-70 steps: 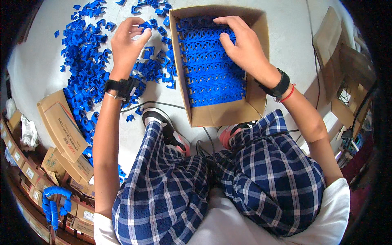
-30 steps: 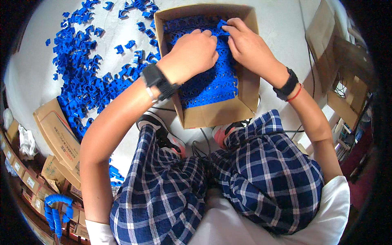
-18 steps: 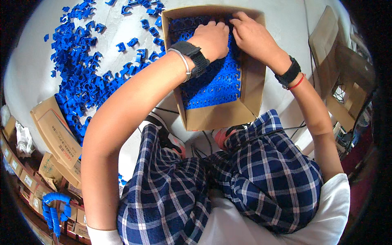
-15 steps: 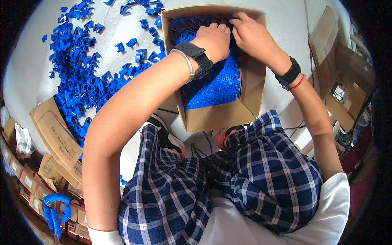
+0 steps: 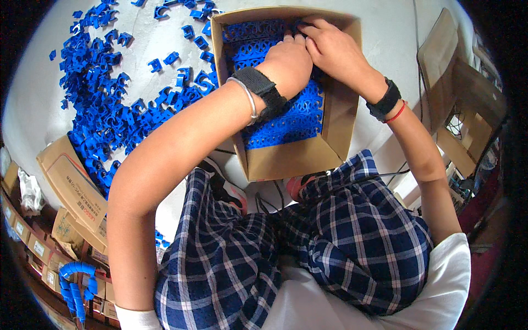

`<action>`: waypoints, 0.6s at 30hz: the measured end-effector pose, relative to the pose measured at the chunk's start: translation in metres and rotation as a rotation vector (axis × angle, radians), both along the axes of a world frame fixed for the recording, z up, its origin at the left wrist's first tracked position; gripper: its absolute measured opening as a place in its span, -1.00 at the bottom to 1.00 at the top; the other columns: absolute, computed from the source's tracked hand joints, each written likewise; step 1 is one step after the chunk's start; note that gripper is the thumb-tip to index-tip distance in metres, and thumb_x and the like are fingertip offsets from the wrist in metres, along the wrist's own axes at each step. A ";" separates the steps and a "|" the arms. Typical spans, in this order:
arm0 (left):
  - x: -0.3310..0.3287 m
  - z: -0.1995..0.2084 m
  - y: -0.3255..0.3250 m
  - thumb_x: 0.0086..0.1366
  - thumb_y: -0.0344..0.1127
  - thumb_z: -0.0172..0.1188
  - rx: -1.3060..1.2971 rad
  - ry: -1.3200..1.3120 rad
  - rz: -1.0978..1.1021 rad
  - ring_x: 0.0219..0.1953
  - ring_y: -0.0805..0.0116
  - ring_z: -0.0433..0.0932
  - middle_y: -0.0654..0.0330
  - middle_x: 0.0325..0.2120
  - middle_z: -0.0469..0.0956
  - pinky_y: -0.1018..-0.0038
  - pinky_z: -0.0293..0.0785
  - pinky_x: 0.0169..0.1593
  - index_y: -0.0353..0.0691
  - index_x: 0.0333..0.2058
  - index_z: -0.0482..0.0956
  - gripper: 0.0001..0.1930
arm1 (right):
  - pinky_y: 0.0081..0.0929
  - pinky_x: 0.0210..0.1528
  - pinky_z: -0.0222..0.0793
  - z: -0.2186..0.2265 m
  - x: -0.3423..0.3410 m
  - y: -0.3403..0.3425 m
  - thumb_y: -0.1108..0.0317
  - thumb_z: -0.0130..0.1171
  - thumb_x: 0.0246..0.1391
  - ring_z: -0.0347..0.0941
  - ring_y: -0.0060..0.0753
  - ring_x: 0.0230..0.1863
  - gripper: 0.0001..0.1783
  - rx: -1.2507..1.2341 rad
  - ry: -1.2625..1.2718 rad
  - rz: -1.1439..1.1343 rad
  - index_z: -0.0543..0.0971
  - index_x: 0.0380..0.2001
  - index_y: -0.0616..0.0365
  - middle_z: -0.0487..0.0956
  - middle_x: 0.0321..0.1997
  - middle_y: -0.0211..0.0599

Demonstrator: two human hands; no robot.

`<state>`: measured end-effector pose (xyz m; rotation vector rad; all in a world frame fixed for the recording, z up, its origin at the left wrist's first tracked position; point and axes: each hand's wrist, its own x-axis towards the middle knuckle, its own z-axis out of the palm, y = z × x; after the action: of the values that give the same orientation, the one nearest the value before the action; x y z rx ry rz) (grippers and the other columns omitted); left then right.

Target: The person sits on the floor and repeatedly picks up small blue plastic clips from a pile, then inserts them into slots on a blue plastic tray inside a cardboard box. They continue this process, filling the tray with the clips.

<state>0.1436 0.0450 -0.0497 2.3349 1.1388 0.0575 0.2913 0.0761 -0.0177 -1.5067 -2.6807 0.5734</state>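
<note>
An open cardboard box (image 5: 297,162) stands in front of me with blue plastic pipe clips (image 5: 291,121) packed in it in linked rows. My left hand (image 5: 289,60) reaches over its left side, fingers bent down onto the clips near the far end, the tips partly hidden. Right beside it is my right hand (image 5: 333,48), nearly touching it. Its fingers are curled on a blue clip in the far right corner, and that clip is mostly covered. The box's right part shows bare cardboard below my right hand.
Loose blue clips (image 5: 93,99) lie heaped on the pale floor at left. A cardboard carton (image 5: 71,187) stands beside the heap, with boxes on a shelf (image 5: 38,247) and a strung bundle of blue clips (image 5: 74,286) below. A chair-like brown object (image 5: 440,55) and cable stand right.
Both hands have shifted slightly, the right one inward against the left. More of the far clip rows shows now. The view has moved a little.
</note>
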 end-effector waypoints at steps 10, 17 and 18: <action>-0.003 0.003 -0.001 0.11 -0.30 0.19 0.028 0.011 -0.033 -0.01 -0.07 0.46 -0.20 -0.11 0.44 0.23 0.52 0.01 -0.51 -0.18 0.54 -0.62 | -0.14 0.00 0.47 0.000 -0.001 -0.002 0.40 -0.01 0.06 0.50 0.07 -0.06 -0.65 -0.067 0.031 0.010 0.54 -0.11 0.35 0.52 -0.05 0.04; -0.002 0.004 -0.001 0.11 -0.33 0.18 -0.008 0.016 -0.015 -0.05 -0.04 0.48 -0.20 -0.12 0.44 0.24 0.55 -0.03 -0.45 -0.22 0.57 -0.69 | -0.15 -0.03 0.49 -0.001 -0.001 -0.001 0.37 0.01 0.08 0.50 0.08 -0.06 -0.69 -0.065 0.005 0.078 0.51 -0.14 0.33 0.50 -0.07 0.03; -0.002 0.003 -0.001 0.11 -0.33 0.18 -0.010 0.012 -0.018 -0.06 -0.05 0.48 -0.20 -0.12 0.45 0.24 0.55 -0.03 -0.45 -0.22 0.57 -0.69 | -0.15 -0.03 0.50 -0.001 0.000 0.000 0.37 0.01 0.09 0.50 0.07 -0.07 -0.69 -0.068 -0.004 0.087 0.51 -0.15 0.32 0.51 -0.09 0.03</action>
<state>0.1420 0.0441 -0.0465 2.3399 1.1209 0.0316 0.2912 0.0757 -0.0189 -1.4133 -2.7687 0.6724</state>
